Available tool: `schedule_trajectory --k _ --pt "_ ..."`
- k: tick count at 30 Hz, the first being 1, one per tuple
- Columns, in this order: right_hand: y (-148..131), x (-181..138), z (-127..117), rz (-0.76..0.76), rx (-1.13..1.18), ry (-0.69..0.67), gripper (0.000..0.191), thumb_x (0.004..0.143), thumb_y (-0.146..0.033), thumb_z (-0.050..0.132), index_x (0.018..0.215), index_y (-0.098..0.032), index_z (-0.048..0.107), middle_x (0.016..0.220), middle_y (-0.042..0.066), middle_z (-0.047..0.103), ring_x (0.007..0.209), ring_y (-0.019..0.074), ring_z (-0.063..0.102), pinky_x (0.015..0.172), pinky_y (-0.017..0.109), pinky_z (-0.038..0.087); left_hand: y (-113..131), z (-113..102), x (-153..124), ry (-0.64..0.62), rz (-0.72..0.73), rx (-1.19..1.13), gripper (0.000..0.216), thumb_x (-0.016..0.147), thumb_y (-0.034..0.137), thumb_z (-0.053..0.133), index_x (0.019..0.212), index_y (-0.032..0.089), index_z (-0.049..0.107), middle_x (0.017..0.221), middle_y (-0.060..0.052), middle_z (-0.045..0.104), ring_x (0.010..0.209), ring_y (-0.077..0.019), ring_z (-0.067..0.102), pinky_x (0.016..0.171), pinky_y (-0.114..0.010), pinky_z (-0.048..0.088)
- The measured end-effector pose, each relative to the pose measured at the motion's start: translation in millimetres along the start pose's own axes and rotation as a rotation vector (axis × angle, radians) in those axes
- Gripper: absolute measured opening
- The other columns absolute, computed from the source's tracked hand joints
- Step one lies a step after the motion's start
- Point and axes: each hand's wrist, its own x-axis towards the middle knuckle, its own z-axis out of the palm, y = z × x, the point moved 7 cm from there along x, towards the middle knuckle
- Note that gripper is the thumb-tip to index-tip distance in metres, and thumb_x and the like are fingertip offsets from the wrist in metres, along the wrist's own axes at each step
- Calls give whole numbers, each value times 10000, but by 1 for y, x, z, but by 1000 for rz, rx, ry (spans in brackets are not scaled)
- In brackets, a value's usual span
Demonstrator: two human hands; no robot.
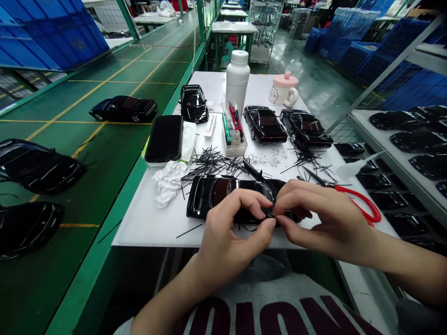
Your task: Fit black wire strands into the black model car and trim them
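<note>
Over there the left hand (232, 228) and right hand (324, 218), fingertips nearly closed, pinch one tiny dark piece (270, 215) by one black car (223, 188), three other cars (265, 125) sharing the table (146, 232).

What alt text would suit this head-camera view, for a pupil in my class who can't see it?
A person's two hands work close together at the near side of a black model car on a white table. Around it lie thin black strips, red-handled scissors and crumpled white paper, with more model cars beyond.

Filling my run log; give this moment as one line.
left hand, right hand: fingers pinched at black car; anything held: unclear; scissors: right of car
</note>
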Motion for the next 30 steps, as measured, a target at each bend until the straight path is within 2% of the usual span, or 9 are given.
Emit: schedule_trajectory --k 4,8,13,17,19,22,26,30 --pt "-10 -2 0 -60 -74 54 139 919 -75 573 928 -211 598 789 25 626 648 115 580 528 228 481 5 3 0 -31 24 49 245 859 64 659 792 230 491 853 4 689 766 -128 654 705 -260 539" --pt "-13 -8 -3 -14 -60 121 168 906 -65 566 900 -233 578 760 24 611 635 129 565 510 256 464 7 2 -3 -43 88 166 257 845 32 639 785 231 488 834 14 673 747 -120 646 664 -248 523" --pt "-3 -27 -4 152 69 203 224 886 -48 587 904 -270 561 771 16 591 657 158 563 514 316 437 -2 -12 -10 -37 245 518 253 808 7 612 808 237 506 837 21 696 830 -170 648 898 -380 525" --pt "6 -39 1 237 188 245 248 869 -25 582 886 -268 537 763 5 565 671 160 537 523 325 415 -10 -20 -16 -24 308 736 254 802 24 621 868 244 514 919 -14 708 1024 -236 625 942 -429 523" --pt "8 -40 4 253 228 249 240 867 -26 575 874 -262 528 754 1 556 671 154 520 531 320 412 -10 -20 -19 -3 342 765 274 799 44 643 904 248 495 945 -27 701 1070 -247 616 1000 -468 509" --pt "10 -38 6 259 268 253 238 852 -23 566 852 -255 519 737 -6 542 659 147 501 539 314 410 -10 -15 -21 8 380 741 303 805 65 680 913 259 473 873 3 713 1047 -234 630 1069 -502 472" --pt "14 -39 3 272 289 278 223 867 -41 573 837 -258 529 736 -10 550 667 151 526 554 309 420 -15 -14 -23 30 396 773 271 838 45 658 900 267 516 806 32 743 979 -218 662 1064 -490 470" --pt "17 -35 6 201 230 241 210 968 -79 533 1017 -254 638 843 18 661 763 155 621 644 292 498 -18 -19 -24 75 387 730 280 834 43 687 867 263 516 798 40 754 906 -203 682 1017 -456 509"
